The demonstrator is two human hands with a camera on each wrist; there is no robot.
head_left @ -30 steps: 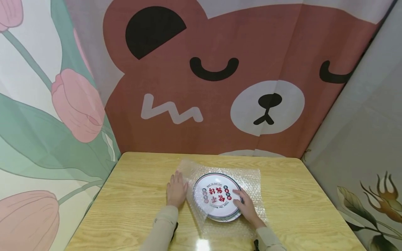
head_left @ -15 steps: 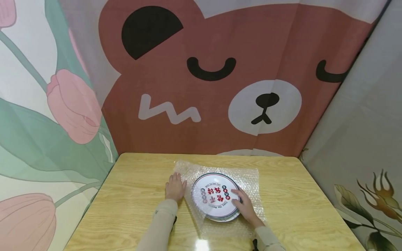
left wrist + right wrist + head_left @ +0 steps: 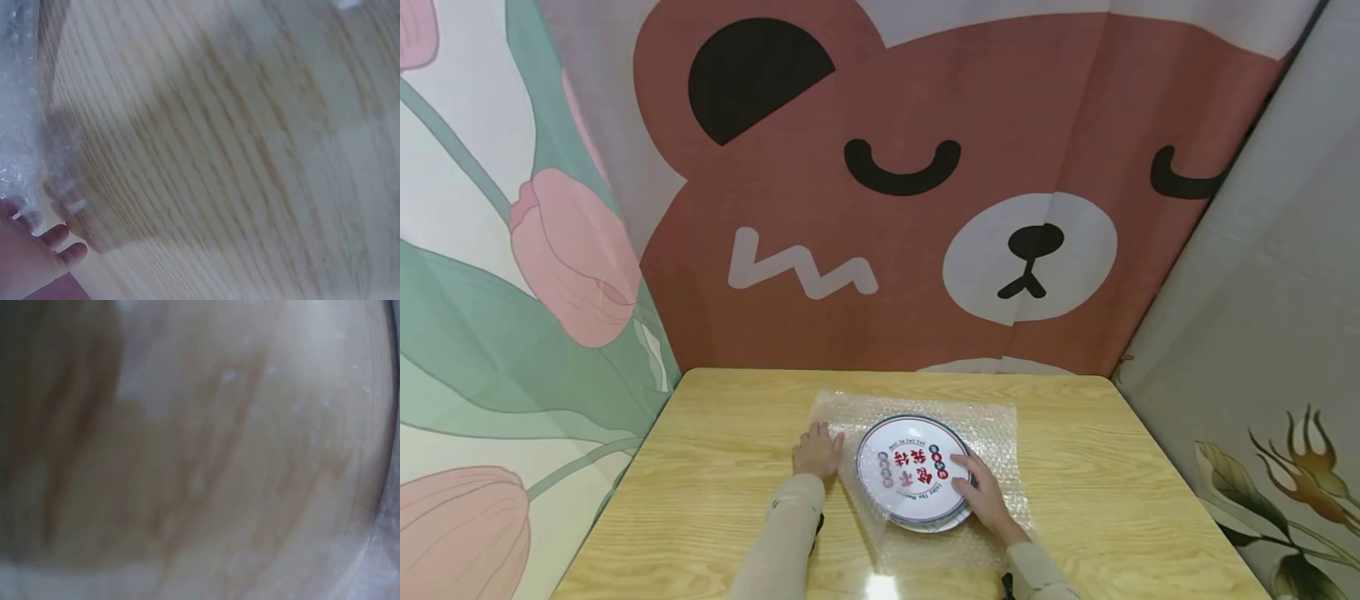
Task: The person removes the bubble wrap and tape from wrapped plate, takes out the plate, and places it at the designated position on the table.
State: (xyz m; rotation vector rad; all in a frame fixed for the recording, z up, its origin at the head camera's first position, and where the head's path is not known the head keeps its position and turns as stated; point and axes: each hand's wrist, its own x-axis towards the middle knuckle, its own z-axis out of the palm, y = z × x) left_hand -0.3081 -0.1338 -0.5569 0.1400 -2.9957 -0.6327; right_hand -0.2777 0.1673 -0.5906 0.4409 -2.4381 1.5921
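A white round plate (image 3: 913, 500) with red characters and a dark blue rim lies on a sheet of bubble wrap (image 3: 995, 423); another plate edge (image 3: 936, 527) shows under it at the front. My right hand (image 3: 987, 494) reaches over the plate's right rim, with a finger and the thumb on its printed face and the other fingers hidden. At the wrap's left edge rests my left hand (image 3: 816, 452), thumb out and fingers slightly bent. In the left wrist view, the loosely bent fingertips of the left hand (image 3: 28, 256) are right at the bubble wrap (image 3: 19, 106).
A light wooden table (image 3: 1105, 483) bears everything. Its far edge meets a curtain (image 3: 887, 333) printed with a bear. Patterned cloths hang on the left (image 3: 460, 333) and the right (image 3: 1247, 333). The right wrist view shows mostly blurred wood grain.
My left hand's fingers, straighter a second ago, are now more bent and drawn back toward me. The right hand stays on the plate. The whole head view has shifted slightly.
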